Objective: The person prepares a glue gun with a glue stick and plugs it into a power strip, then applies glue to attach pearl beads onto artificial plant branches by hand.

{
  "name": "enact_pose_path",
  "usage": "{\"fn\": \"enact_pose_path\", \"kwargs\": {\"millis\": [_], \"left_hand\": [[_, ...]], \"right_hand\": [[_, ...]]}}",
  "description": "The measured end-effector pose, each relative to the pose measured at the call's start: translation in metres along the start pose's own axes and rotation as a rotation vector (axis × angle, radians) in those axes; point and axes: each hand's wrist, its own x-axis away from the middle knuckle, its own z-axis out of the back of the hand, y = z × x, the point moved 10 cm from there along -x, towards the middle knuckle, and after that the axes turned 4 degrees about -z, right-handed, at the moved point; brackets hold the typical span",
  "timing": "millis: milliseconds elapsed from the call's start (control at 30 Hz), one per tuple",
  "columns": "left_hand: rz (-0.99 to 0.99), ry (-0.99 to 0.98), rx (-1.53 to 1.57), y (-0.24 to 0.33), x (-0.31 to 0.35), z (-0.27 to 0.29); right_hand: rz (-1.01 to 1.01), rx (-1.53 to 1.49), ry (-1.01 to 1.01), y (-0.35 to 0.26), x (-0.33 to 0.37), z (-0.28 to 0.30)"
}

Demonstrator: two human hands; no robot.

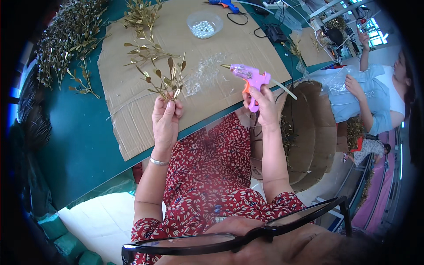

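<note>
The left hand (167,119) had thumb and fingers pinched together on the stem end of a gold sprig (169,81), whose leaves fanned up and away from the fingertips. The right hand (264,105) was wrapped around the handle of a purple glue gun (251,76), a finger by its orange trigger; whether it was squeezed, I could not tell. The nozzle (225,66) pointed toward the sprig, well apart from it.

The step in hand looked like gluing, at a point with no contact between gun and sprig. The next move seemed to call for a steady pinch and the nozzle brought close to the stem without touching fingers.

Beneath lay cardboard (128,119), with glue strands (207,70) between the hands and loose sprigs (152,48) beyond the left one. Farther off stood a bowl (190,21) of white beads (203,30); a heap of stems (66,39) covered the table's (79,150) far left.
</note>
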Motion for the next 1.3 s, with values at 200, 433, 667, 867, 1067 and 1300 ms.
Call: {"fn": "enact_pose_path", "kwargs": {"millis": [200, 433, 667, 867, 1067, 1300], "left_hand": [[0.009, -0.016, 0.017, -0.001, 0.0, -0.003], [0.007, 0.021, -0.005, 0.002, 0.001, -0.003], [0.027, 0.025, 0.025, 0.002, -0.001, -0.002], [0.037, 0.004, 0.043, -0.003, -0.004, -0.002], [0.04, 0.023, 0.034, -0.002, 0.004, -0.003], [0.05, 0.007, 0.011, -0.002, 0.0, -0.004]], "right_hand": [[-0.092, 0.178, -0.014, 0.01, -0.043, 0.001], [-0.151, 0.563, -0.012, 0.016, -0.067, -0.005], [0.496, 1.087, 0.15, -0.098, -0.095, -0.057], [0.541, 1.323, -0.148, -0.08, -0.234, -0.131], [0.253, 1.687, -0.355, -0.011, -0.279, -0.143], [0.38, 1.404, -0.303, -0.041, -0.269, -0.133]]}}
